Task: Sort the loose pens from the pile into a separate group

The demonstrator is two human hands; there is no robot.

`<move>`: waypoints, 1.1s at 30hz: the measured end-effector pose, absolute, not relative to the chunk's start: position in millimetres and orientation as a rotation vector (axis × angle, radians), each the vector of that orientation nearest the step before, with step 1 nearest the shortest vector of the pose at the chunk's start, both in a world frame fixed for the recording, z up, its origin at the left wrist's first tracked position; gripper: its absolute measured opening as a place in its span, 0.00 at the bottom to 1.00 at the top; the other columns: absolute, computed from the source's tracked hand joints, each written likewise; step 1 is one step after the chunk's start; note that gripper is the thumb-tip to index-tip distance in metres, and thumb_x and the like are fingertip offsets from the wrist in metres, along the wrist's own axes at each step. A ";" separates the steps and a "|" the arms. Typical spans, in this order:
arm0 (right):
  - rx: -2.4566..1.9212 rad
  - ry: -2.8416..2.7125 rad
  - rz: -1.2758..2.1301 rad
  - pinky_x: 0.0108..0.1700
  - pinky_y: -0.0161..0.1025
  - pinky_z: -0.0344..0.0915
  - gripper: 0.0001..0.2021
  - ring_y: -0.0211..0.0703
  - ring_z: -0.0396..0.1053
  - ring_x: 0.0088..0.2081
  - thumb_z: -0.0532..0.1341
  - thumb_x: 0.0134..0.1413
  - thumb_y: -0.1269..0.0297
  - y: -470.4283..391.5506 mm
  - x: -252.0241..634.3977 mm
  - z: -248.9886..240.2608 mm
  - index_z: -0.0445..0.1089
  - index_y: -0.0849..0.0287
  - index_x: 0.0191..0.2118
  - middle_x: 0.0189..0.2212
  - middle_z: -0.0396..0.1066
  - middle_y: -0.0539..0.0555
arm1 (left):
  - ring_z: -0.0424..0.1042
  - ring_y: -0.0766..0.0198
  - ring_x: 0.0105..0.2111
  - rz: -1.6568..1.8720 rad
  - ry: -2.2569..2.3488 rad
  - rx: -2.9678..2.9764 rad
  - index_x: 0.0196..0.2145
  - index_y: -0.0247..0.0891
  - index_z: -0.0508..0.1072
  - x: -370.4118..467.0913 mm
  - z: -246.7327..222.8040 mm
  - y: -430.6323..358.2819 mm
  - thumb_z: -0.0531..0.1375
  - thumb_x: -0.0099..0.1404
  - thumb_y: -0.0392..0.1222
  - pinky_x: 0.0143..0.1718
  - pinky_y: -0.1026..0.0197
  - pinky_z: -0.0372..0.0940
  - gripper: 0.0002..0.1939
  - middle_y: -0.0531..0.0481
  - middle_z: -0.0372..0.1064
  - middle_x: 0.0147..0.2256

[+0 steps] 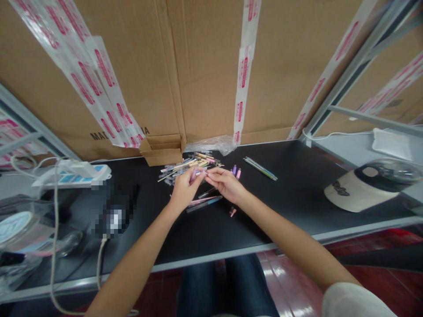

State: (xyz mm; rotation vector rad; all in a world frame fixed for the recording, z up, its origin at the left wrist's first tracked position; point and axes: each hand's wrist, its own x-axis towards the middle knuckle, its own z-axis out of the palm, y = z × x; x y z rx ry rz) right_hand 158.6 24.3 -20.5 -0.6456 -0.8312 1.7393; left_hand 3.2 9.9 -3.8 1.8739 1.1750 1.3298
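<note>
Over the middle of the black tabletop my two hands meet at the fingertips. My left hand is closed around a small purple pen part. My right hand pinches at its end; what lies between those fingertips is too small to make out. Behind and under the hands spreads a heap of pens and pen parts, clear, pink, yellow and dark. A pen with a blue section lies in front of them. Short purple and pink pieces sit beyond my right hand, and a small pink piece lies near its wrist.
Several clear pens lie together at the right. A small open cardboard box and crumpled plastic stand at the back. On the left are a power strip, a cable and a blurred dark device; a white-and-black appliance stands far right.
</note>
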 end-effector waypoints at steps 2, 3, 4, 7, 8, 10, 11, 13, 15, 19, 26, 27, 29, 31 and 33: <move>-0.649 -0.856 1.735 0.42 0.29 0.72 0.08 0.33 0.74 0.32 0.70 0.37 0.74 23.8 158.7 -20.2 0.72 0.62 0.27 0.28 0.75 0.48 | 0.51 0.70 0.18 1.334 1.190 1.894 0.34 0.37 0.75 3.3 -2.1 9.7 0.60 0.58 0.44 0.23 0.66 0.50 0.09 0.59 0.51 0.17; -0.648 -0.867 1.737 0.42 0.29 0.72 0.09 0.33 0.74 0.33 0.70 0.37 0.73 23.3 158.6 -19.9 0.72 0.62 0.28 0.28 0.75 0.48 | 0.52 0.70 0.18 1.335 1.195 1.900 0.33 0.37 0.75 3.3 -1.2 9.5 0.60 0.58 0.44 0.24 0.66 0.50 0.09 0.59 0.52 0.17; -0.646 -0.879 1.739 0.43 0.29 0.72 0.10 0.33 0.74 0.33 0.70 0.36 0.72 22.8 158.4 -19.5 0.72 0.62 0.28 0.28 0.74 0.48 | 0.52 0.70 0.18 1.335 1.201 1.903 0.33 0.37 0.75 3.2 -0.5 9.4 0.60 0.58 0.43 0.24 0.66 0.50 0.08 0.59 0.53 0.17; -0.662 -0.967 1.737 0.44 0.33 0.71 0.11 0.34 0.74 0.34 0.70 0.39 0.67 21.5 156.9 -19.2 0.70 0.60 0.32 0.30 0.74 0.48 | 0.55 0.69 0.19 1.341 1.235 1.904 0.31 0.37 0.74 2.5 1.2 9.1 0.59 0.58 0.43 0.25 0.66 0.52 0.07 0.57 0.58 0.18; -0.679 -1.039 1.718 0.43 0.36 0.71 0.12 0.36 0.74 0.35 0.69 0.42 0.65 21.1 156.2 -19.8 0.69 0.60 0.33 0.31 0.74 0.49 | 0.56 0.69 0.20 1.344 1.253 1.912 0.32 0.37 0.74 2.0 1.7 9.1 0.59 0.58 0.43 0.26 0.66 0.52 0.07 0.57 0.60 0.19; -0.742 -1.306 1.591 0.40 0.40 0.71 0.12 0.39 0.73 0.35 0.66 0.46 0.61 19.9 154.5 -21.9 0.68 0.59 0.36 0.32 0.74 0.51 | 0.58 0.69 0.21 1.358 1.288 1.934 0.32 0.37 0.73 0.6 2.5 9.5 0.58 0.59 0.43 0.26 0.66 0.53 0.08 0.56 0.62 0.21; -0.777 -1.498 1.462 0.40 0.41 0.70 0.11 0.40 0.72 0.36 0.65 0.47 0.61 18.8 153.2 -23.1 0.68 0.59 0.36 0.32 0.73 0.52 | 0.59 0.69 0.21 1.369 1.305 1.944 0.32 0.37 0.73 -0.3 2.9 9.9 0.58 0.60 0.43 0.27 0.66 0.54 0.08 0.56 0.62 0.21; -0.811 -1.901 1.106 0.44 0.45 0.67 0.08 0.42 0.69 0.38 0.65 0.48 0.64 15.1 150.0 -25.2 0.70 0.60 0.34 0.33 0.72 0.53 | 0.59 0.69 0.22 1.390 1.334 1.963 0.33 0.37 0.73 -1.9 3.5 10.7 0.57 0.61 0.44 0.27 0.66 0.54 0.08 0.56 0.61 0.21; -0.786 -2.199 0.793 0.49 0.46 0.62 0.05 0.44 0.66 0.42 0.64 0.48 0.66 9.4 145.6 -25.8 0.72 0.60 0.33 0.35 0.71 0.55 | 0.59 0.69 0.22 1.407 1.359 1.982 0.33 0.37 0.72 -3.2 3.9 11.5 0.56 0.61 0.44 0.28 0.66 0.54 0.09 0.57 0.60 0.21; -0.766 -2.420 0.519 0.49 0.44 0.61 0.07 0.46 0.63 0.45 0.63 0.50 0.68 -1.3 137.3 -24.7 0.73 0.61 0.36 0.39 0.69 0.57 | 0.60 0.69 0.22 1.412 1.378 2.012 0.33 0.37 0.72 -3.5 4.3 11.5 0.56 0.62 0.44 0.28 0.66 0.55 0.09 0.57 0.59 0.20; -0.700 -2.517 0.355 0.48 0.41 0.61 0.05 0.44 0.64 0.42 0.60 0.53 0.71 -2.6 135.3 -25.0 0.74 0.60 0.33 0.35 0.71 0.56 | 0.60 0.69 0.22 1.397 1.382 2.019 0.34 0.36 0.72 -1.6 5.4 9.3 0.56 0.62 0.44 0.29 0.66 0.56 0.09 0.57 0.60 0.21; -0.688 -2.527 0.343 0.48 0.41 0.61 0.05 0.44 0.64 0.43 0.60 0.53 0.71 -2.4 135.2 -24.8 0.74 0.60 0.33 0.35 0.71 0.56 | 0.60 0.69 0.23 1.394 1.383 2.020 0.34 0.36 0.72 -1.5 5.6 9.2 0.56 0.62 0.44 0.28 0.66 0.56 0.09 0.56 0.61 0.21; -0.681 -2.522 0.328 0.48 0.42 0.61 0.04 0.45 0.65 0.43 0.60 0.52 0.71 -2.2 135.1 -24.5 0.73 0.60 0.33 0.35 0.71 0.56 | 0.60 0.69 0.23 1.388 1.383 2.020 0.34 0.36 0.72 -1.7 5.6 9.3 0.56 0.62 0.43 0.28 0.66 0.56 0.09 0.57 0.61 0.21; -0.692 -2.476 0.339 0.47 0.42 0.62 0.04 0.45 0.65 0.42 0.60 0.52 0.72 -1.6 135.6 -24.3 0.73 0.61 0.34 0.35 0.71 0.56 | 0.60 0.69 0.23 1.382 1.386 2.016 0.33 0.36 0.72 -2.2 5.5 9.7 0.56 0.62 0.43 0.28 0.67 0.56 0.09 0.57 0.60 0.21; -0.718 -2.402 0.375 0.46 0.41 0.63 0.04 0.45 0.65 0.42 0.60 0.52 0.72 0.0 137.6 -24.0 0.72 0.61 0.34 0.35 0.71 0.57 | 0.59 0.70 0.22 1.381 1.388 2.015 0.34 0.36 0.72 -2.9 5.2 10.3 0.56 0.62 0.43 0.28 0.67 0.55 0.09 0.57 0.59 0.21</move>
